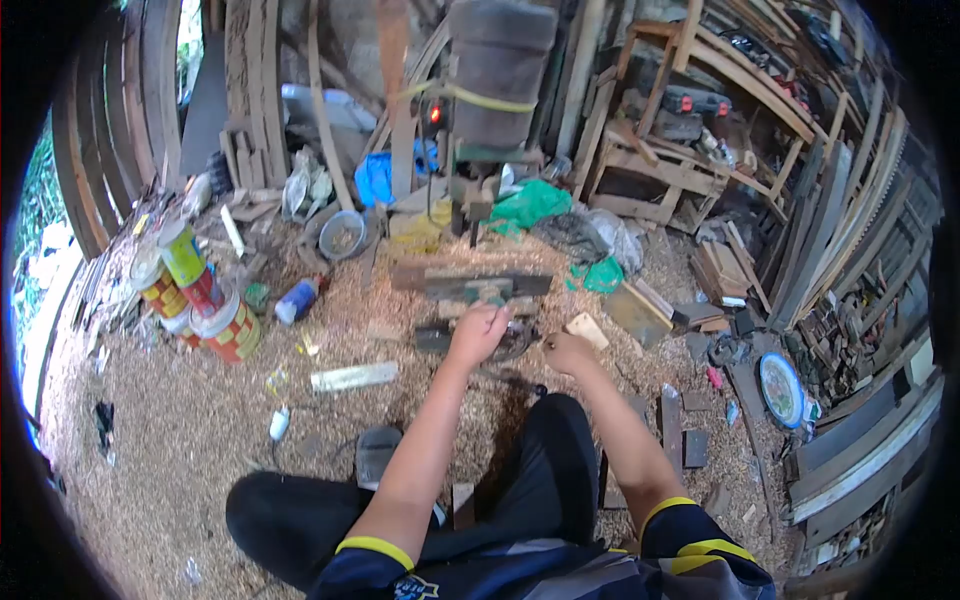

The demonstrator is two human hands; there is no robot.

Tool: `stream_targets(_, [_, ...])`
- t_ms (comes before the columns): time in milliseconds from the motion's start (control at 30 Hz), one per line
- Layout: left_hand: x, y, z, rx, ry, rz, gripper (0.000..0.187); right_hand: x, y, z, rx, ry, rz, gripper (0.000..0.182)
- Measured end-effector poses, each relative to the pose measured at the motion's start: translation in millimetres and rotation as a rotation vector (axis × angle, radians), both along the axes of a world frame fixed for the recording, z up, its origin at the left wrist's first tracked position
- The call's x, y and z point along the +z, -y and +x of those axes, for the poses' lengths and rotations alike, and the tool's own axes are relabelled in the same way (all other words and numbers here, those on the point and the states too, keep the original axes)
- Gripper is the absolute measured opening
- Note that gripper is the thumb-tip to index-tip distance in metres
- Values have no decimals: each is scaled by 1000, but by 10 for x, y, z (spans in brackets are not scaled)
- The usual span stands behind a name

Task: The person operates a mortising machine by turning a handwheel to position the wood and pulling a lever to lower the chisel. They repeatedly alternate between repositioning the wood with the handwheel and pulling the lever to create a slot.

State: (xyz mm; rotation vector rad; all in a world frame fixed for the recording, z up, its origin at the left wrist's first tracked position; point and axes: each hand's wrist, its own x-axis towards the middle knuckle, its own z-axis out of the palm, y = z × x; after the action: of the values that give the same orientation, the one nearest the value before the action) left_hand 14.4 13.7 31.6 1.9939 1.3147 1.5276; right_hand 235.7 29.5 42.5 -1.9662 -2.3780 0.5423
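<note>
In the head view my left hand point(480, 330) is closed at the near side of a low wooden and metal work fixture point(485, 281); what its fingers grip is too small to make out. My right hand point(568, 354) is closed too, a little to the right and nearer to me, beside a dark round tool or part point(515, 342) lying between the hands. Whatever the right fingers hold is hidden or tiny. A pale wood block point(587, 330) lies just beyond my right hand.
Stacked paint cans point(225, 325), a blue-capped bottle point(297, 300) and a bowl point(343, 235) are at the left. A pale wood strip point(354, 377) lies on the shavings. Planks point(640, 310), a round dish point(781, 390) and a wooden rack point(660, 180) are at the right.
</note>
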Motion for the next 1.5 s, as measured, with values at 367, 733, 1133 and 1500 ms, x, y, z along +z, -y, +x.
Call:
stream_targets(367, [-101, -25, 30, 99, -34, 26, 33, 3476, -1492, -652, 148, -1433, 679, 38])
stream_targets(733, [-119, -75, 7, 82, -89, 61, 31, 5068, -2589, -1175, 225, -1677, 466, 32])
stream_targets(1133, [48, -42, -37, -73, 5, 84, 25, 3212, -443, -577, 804, -1894, 593, 45])
stream_targets(1500, [-24, -61, -50, -26, -25, 64, 25, 1788, 538, -210, 727, -1476, 422, 91])
